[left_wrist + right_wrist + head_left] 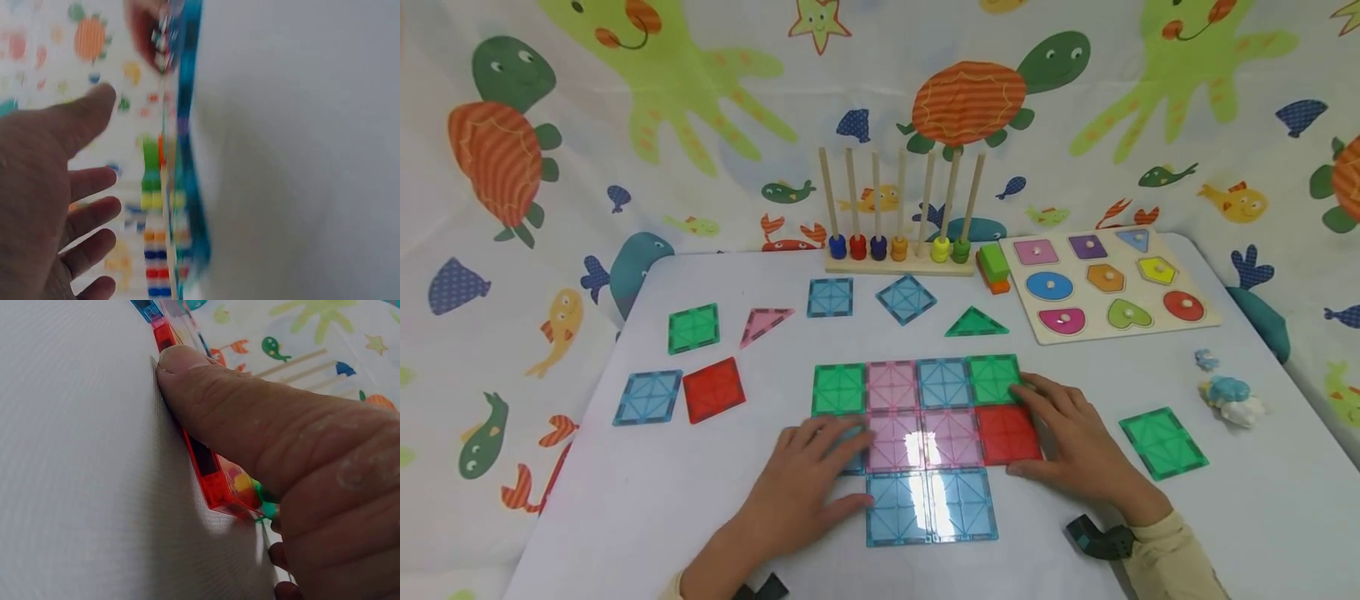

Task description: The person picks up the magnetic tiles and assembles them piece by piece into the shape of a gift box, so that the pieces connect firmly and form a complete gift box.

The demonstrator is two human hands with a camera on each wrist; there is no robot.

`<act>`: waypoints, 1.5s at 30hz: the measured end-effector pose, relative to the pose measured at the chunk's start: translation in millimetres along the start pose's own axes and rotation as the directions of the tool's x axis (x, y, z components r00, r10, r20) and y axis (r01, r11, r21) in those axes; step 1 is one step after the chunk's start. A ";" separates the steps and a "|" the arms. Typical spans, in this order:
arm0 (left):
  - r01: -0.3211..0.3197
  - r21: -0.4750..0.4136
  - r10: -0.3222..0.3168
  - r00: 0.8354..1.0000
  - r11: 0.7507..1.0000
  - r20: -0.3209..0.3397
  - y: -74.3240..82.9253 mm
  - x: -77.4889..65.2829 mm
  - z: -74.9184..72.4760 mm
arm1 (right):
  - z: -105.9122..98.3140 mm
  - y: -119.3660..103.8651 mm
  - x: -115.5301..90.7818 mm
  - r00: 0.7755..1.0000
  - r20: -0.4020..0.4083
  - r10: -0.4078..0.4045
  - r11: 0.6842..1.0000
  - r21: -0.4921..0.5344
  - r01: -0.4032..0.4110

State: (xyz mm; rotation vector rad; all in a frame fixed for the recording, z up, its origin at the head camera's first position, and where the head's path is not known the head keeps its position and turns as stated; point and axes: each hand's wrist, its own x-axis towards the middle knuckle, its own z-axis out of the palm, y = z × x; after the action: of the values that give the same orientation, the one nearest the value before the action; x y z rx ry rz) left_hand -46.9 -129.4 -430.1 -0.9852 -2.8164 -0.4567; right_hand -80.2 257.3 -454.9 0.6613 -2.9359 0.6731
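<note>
Magnetic tiles lie joined flat in three rows on the white table. The top row runs green, pink, blue, green. Below it a partly covered blue tile, two pinks and a red tile follow. Two blue tiles make up the bottom row. My left hand has its fingers spread over the partly covered blue tile, thumb beside the bottom row. My right hand rests at the right side, its thumb touching the red tile's lower edge and fingers by the green tile's corner.
Loose tiles lie around: green, red and blue at left, green at right. Behind are a wooden peg stacker, stacked blocks and a shape puzzle board. Small blue-white figures sit far right.
</note>
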 end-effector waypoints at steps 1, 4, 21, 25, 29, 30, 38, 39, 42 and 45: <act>0.046 0.006 -0.046 0.998 0.999 -0.032 -9.0 -0.8 -3.8 | 0.4 -0.5 0.0 1.000 0.004 0.002 1.000 0.001 -0.002; 0.152 0.024 -0.150 0.985 0.988 -0.084 -34.7 -5.2 -9.9 | 0.8 -1.7 0.2 1.000 0.014 0.006 1.000 0.003 -0.006; 0.195 -0.024 -0.192 0.976 0.980 0.100 -62.4 -42.2 -12.0 | 2.4 -30.9 -1.3 0.996 0.080 -0.030 0.998 -0.049 0.034; 0.199 -0.062 -0.192 0.975 0.978 0.108 -65.5 -54.4 -10.4 | -1.7 -45.4 0.3 0.988 0.144 -0.048 0.991 -0.115 0.065; 0.182 -0.094 -0.175 0.981 0.979 0.081 -68.4 -58.7 -7.3 | -17.9 -62.0 22.0 0.969 0.234 -0.081 0.980 -0.160 0.120; 0.177 -0.102 -0.170 0.983 0.979 0.073 -69.5 -58.8 -6.7 | -21.9 -66.2 32.0 0.966 0.243 -0.089 0.980 -0.154 0.129; 0.211 -0.146 -0.199 0.976 0.966 0.093 -72.6 -59.0 -5.6 | -5.9 -70.3 156.9 0.989 0.139 0.042 0.980 -0.198 -0.014; 0.214 -0.146 -0.202 0.975 0.966 0.096 -72.3 -59.6 -5.7 | 0.6 -69.4 171.8 0.988 0.135 0.074 0.976 -0.216 -0.043; 0.211 -0.150 -0.197 0.975 0.966 0.100 -72.0 -60.4 -6.7 | 16.5 -69.7 206.1 0.985 0.123 0.123 0.957 -0.279 -0.085; 0.197 -0.157 -0.184 0.979 0.968 0.091 -73.2 -61.4 -7.0 | 26.8 -74.2 226.4 0.981 0.127 0.147 0.946 -0.308 -0.102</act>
State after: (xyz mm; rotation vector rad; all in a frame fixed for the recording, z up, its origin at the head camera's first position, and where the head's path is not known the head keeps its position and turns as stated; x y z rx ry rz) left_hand -44.6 -222.1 -454.2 -0.7749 -2.9962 -0.7000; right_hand -253.1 96.0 -415.6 0.5181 -3.1413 0.1782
